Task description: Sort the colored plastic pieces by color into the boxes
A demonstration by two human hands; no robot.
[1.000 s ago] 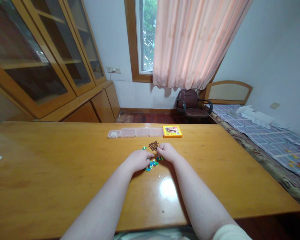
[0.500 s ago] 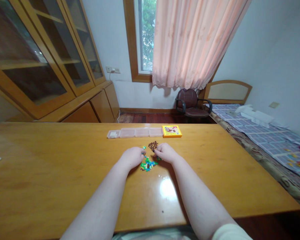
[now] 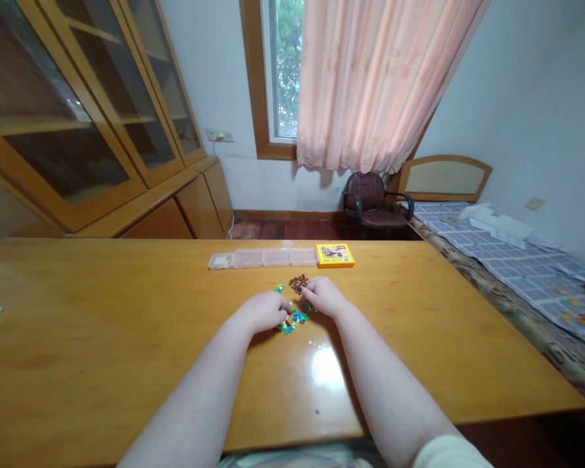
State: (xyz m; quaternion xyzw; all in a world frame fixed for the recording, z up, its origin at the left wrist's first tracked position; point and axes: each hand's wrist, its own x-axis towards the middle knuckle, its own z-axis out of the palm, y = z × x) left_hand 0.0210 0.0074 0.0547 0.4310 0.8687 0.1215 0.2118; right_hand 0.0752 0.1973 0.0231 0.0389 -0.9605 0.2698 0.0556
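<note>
A pile of small building bricks in blue, green, white and yellow lies on the table in front of me. My left hand reaches into its left side with curled fingertips. Whatever those fingers pinch is too small and covered to name. Just beyond lies a heap of brown bricks. My right hand is at that heap's near right edge, thumb and finger closed on a small dark brick. A few yellow and blue bricks sit apart, beyond my left hand.
Behind the bricks stands a row of clear plastic compartments, with a yellow box at its right end. The wooden table spans the foreground. Beyond it are a brown armchair, a bed and a glass-door cabinet.
My left hand has moved slightly right and nearer to me, over the coloured pile, covering its left part. My right hand has barely shifted; the dark brick at its fingertips shows more clearly.
</note>
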